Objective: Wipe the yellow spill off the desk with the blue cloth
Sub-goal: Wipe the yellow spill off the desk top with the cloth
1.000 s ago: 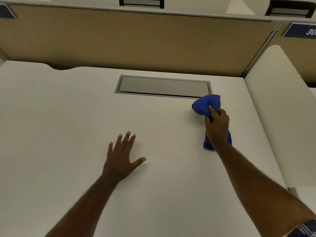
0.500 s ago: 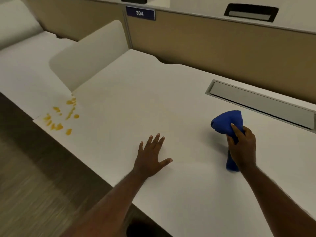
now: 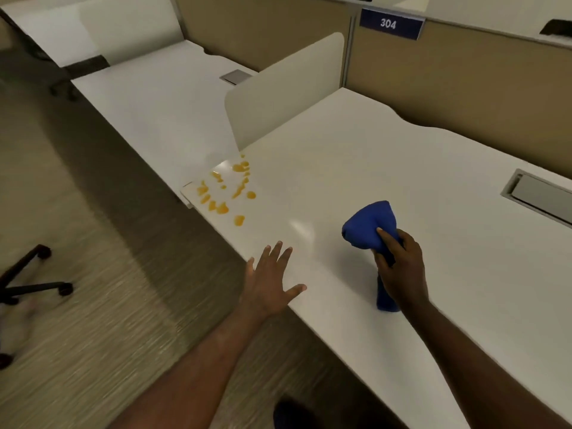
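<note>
The yellow spill (image 3: 227, 191) is a scatter of several orange-yellow drops at the front left corner of the white desk (image 3: 387, 168), just below the low divider. My right hand (image 3: 399, 267) is shut on the bunched blue cloth (image 3: 368, 226), which stands on the desk well to the right of the spill. My left hand (image 3: 270, 281) lies flat with fingers spread at the desk's front edge, between the spill and the cloth, holding nothing.
A white divider panel (image 3: 284, 91) separates this desk from the neighbouring desk (image 3: 161, 97). A grey cable hatch (image 3: 538, 196) is set in the desk at right. A tan partition with a "304" sign (image 3: 390, 23) runs behind. A chair base (image 3: 28, 283) stands on the floor at left.
The view has swung left, bringing the spill and the desk's front edge into sight. My left hand now rests at the desk edge. The right hand still grips the cloth.
</note>
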### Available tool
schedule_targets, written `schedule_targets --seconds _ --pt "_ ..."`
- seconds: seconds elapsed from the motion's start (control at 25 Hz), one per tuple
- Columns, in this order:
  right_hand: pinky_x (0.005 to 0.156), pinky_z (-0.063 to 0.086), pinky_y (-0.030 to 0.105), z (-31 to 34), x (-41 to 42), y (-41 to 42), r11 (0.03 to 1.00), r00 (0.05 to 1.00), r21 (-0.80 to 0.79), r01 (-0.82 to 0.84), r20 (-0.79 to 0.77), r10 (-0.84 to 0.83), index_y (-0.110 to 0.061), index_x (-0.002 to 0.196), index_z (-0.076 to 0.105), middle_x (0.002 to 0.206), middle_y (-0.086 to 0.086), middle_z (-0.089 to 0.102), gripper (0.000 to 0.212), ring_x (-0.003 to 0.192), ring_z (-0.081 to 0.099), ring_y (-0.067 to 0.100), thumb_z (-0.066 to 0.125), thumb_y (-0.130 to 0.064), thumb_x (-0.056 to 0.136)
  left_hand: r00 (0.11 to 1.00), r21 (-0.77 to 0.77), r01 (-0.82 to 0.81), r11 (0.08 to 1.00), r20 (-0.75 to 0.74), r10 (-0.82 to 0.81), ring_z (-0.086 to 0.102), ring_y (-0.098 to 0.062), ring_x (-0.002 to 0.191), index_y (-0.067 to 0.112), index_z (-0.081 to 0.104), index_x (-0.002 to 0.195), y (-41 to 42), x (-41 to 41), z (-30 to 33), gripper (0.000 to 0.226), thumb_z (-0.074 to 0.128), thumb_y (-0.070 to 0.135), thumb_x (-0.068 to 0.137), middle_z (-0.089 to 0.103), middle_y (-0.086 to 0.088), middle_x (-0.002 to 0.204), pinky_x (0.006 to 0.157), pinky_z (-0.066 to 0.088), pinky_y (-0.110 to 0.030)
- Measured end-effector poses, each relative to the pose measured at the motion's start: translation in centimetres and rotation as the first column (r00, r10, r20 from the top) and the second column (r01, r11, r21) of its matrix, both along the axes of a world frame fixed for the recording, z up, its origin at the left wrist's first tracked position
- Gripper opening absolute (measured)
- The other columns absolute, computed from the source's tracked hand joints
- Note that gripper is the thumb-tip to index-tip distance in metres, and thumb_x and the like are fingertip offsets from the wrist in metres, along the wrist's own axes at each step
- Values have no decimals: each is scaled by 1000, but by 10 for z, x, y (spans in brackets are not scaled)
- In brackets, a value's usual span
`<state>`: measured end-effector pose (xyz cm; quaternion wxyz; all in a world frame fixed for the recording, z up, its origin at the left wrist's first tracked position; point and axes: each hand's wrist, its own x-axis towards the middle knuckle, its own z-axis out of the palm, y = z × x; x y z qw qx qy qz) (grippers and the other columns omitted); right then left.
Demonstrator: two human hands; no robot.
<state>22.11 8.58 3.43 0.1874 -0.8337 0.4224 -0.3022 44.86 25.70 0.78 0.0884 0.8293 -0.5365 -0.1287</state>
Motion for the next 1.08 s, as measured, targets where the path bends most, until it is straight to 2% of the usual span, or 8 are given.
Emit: schedule_targets --seconds 0.24,0.6,0.8,0.88,1.0,1.08 --pt "90 47 47 -4 97 29 993 993 42 -109 -40 111 -9 131 57 121 22 58 46 104 56 36 67 -9 86 997 0 -72 997 -10 72 -2 -19 150 31 6 154 24 64 0 91 43 75 83 0 3 164 117 3 -56" --pt "99 45 42 -15 207 39 942 951 165 -291 -54 304 -22 136 50 133 12 53 44 117 51 28 59 -23 92 971 -7 -238 971 -35 237 7 -20 150 23 18 153 31 117 -4 96 44 79 79 7 3 164 117 8 -57" --pt "106 38 43 -34 243 27 906 893 256 -336 -219 393 -29 138 45 145 7 43 50 128 44 26 58 -35 90 956 -22 -291 956 -42 290 18 -20 148 20 23 152 24 135 -3 99 51 77 77 19 1 162 117 16 -53" --pt "105 35 46 -42 247 22 910 871 216 -354 -278 405 -31 138 43 146 7 40 58 130 41 28 61 -42 84 948 -6 -314 949 -57 313 16 -19 148 19 21 153 22 137 -5 99 53 75 77 18 1 162 117 17 -50" --pt "112 21 52 -46 262 15 882 789 97 -460 -410 457 -41 148 22 159 6 21 74 145 18 33 48 -63 82 933 14 -351 936 -75 351 12 -19 149 18 16 154 19 138 -10 103 53 76 77 12 0 164 117 16 -49" --pt "115 6 57 -49 278 12 846 722 102 -524 -473 504 -47 149 4 164 2 2 71 149 -3 34 29 -71 87 922 25 -374 927 -95 375 9 -19 150 19 11 155 18 136 -16 106 49 79 76 8 0 164 117 15 -50"
